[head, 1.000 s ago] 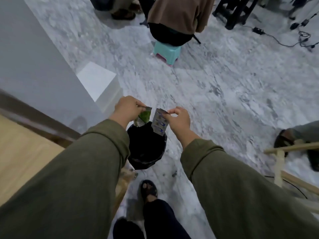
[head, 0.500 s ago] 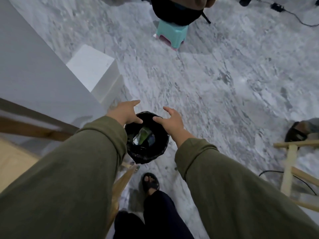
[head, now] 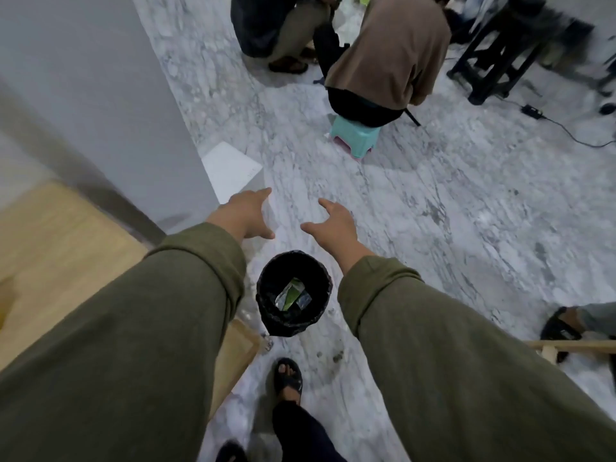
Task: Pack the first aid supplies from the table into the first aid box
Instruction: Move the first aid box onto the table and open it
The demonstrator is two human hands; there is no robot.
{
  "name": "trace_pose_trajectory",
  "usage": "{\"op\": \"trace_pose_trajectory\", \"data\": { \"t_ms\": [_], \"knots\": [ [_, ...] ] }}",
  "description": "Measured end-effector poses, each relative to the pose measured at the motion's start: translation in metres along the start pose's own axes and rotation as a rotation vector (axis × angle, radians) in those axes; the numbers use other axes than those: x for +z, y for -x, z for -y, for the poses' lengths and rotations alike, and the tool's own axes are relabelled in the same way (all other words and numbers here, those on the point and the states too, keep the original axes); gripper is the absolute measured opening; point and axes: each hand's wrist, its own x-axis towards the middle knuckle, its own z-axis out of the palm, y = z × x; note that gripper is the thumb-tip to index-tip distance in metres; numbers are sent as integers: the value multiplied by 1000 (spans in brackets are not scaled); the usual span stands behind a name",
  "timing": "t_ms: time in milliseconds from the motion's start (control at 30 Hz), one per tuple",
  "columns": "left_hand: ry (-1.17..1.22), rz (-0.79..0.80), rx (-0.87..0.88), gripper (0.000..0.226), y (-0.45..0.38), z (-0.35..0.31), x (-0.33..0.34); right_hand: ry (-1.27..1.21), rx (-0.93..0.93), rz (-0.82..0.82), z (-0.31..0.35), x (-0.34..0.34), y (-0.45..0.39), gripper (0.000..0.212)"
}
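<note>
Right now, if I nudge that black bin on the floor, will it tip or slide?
The black bin looks light: only a few flat wrappers lie inside, so it would probably slide easily on the smooth marble floor. It stands taller than wide, so a high push may tip it.

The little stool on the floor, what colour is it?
The stool is mint green with pink at the base, seen in the head view, the only view.

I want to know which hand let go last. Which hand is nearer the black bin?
Right, though only slightly. The right hand is open, just above and right of the black bin in the image; the left hand is open, up and left of it. Neither touches it.
</note>
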Motion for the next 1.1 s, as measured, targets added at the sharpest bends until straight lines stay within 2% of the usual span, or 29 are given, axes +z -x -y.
{"op": "trace_pose_trajectory", "data": {
  "t_ms": [300, 467, 667, 933, 1100],
  "knots": [
    [-1, -236, -49, 104, 130, 46, -65, 137, -239, -47, 96, -6, 97, 73],
    [-36, -337, -185, 106, 225, 80, -74, 374, -379, 26, 131, 15, 172, 76],
    [-17, -446, -318, 104, 331, 126, -73, 430, -547, 55, 172, 54, 248, 75],
    [39, -540, -592, 103, 444, 190, -61, 538, -824, 117, 233, 111, 314, 74],
    [108, -585, -775, 105, 501, 225, -52, 565, -974, 247, 276, 150, 344, 74]
  ]
}}
